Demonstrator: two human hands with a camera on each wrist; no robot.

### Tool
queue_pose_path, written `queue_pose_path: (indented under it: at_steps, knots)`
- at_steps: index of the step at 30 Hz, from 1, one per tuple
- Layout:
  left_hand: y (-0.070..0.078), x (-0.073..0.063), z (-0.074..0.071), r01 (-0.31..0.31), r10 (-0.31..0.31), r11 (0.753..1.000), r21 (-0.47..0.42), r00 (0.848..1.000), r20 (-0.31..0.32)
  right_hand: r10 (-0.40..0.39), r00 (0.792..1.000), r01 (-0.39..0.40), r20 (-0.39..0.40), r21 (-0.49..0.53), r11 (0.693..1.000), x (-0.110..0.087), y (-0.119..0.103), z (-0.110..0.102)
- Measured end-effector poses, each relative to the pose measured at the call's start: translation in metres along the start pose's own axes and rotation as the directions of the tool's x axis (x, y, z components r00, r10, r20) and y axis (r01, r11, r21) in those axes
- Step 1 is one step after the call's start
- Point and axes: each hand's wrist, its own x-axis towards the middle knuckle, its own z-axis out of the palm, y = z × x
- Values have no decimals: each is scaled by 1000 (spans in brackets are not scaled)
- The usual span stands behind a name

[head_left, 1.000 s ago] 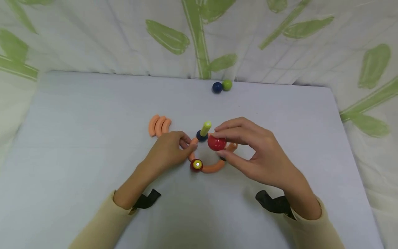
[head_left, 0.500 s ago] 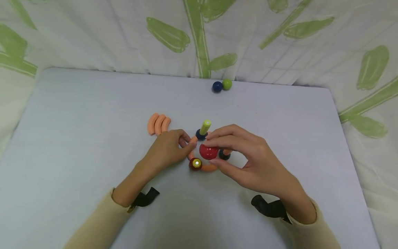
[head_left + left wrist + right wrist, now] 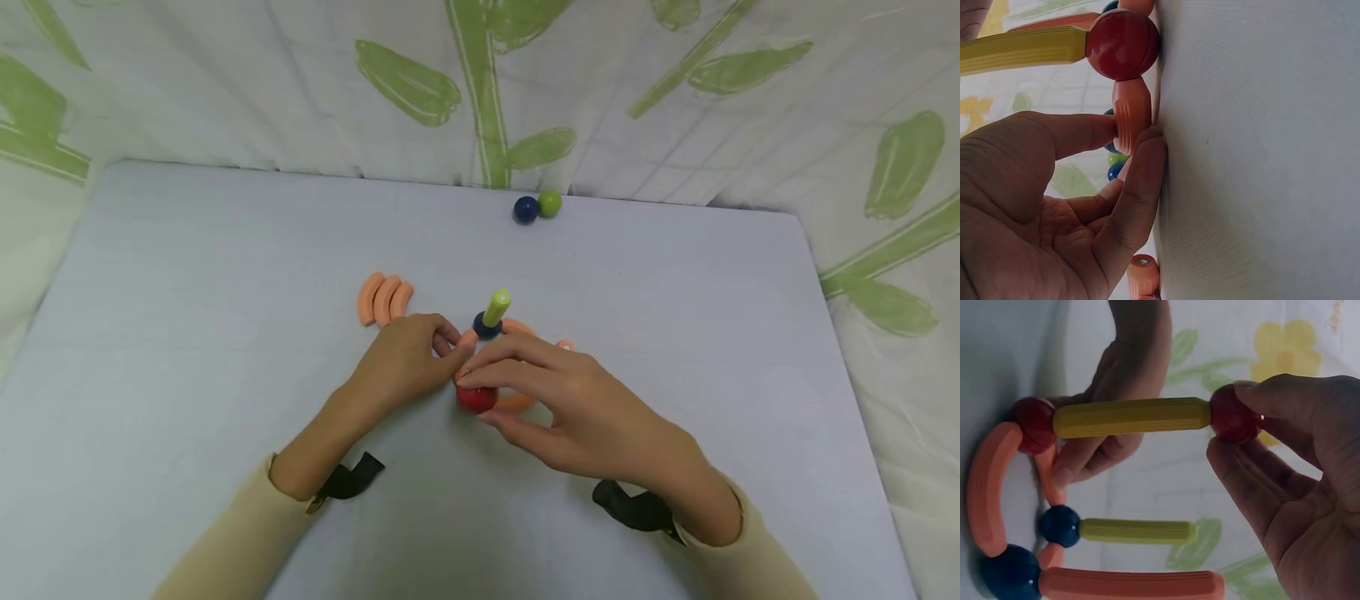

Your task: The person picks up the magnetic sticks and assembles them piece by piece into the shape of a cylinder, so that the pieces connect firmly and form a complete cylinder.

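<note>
My right hand (image 3: 577,408) pinches a red ball (image 3: 1235,414) between thumb and fingers, right at the top end of an upright yellow rod (image 3: 1132,417). That rod rises from a lower red ball (image 3: 1124,44) in a ring of balls and curved orange pieces lying on the table. My left hand (image 3: 401,358) pinches a curved orange piece (image 3: 1132,115) of the ring beside the lower red ball. A yellow-green rod (image 3: 1138,530) and an orange rod (image 3: 1132,584) also stand on the ring, each on a blue ball (image 3: 1060,526).
Several loose curved orange pieces (image 3: 385,300) lie left of the ring on the white table (image 3: 225,250). Near the back edge rest a dark blue ball (image 3: 526,209) and a green ball (image 3: 550,203). A cloth with green leaf patterns (image 3: 408,83) hangs behind.
My right hand has carried the red ball left and toward me, from beside the ring's right part to the top of the yellow rod. My left hand has stayed on the orange piece.
</note>
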Motion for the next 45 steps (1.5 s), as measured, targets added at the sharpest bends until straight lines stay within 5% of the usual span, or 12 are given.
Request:
queue_pose_path:
  at_steps: [45]
  knots:
    - [-2,1,1,-40,40,999,14,999,-14,12,1000,-11,4,-94,995,-2,0,0]
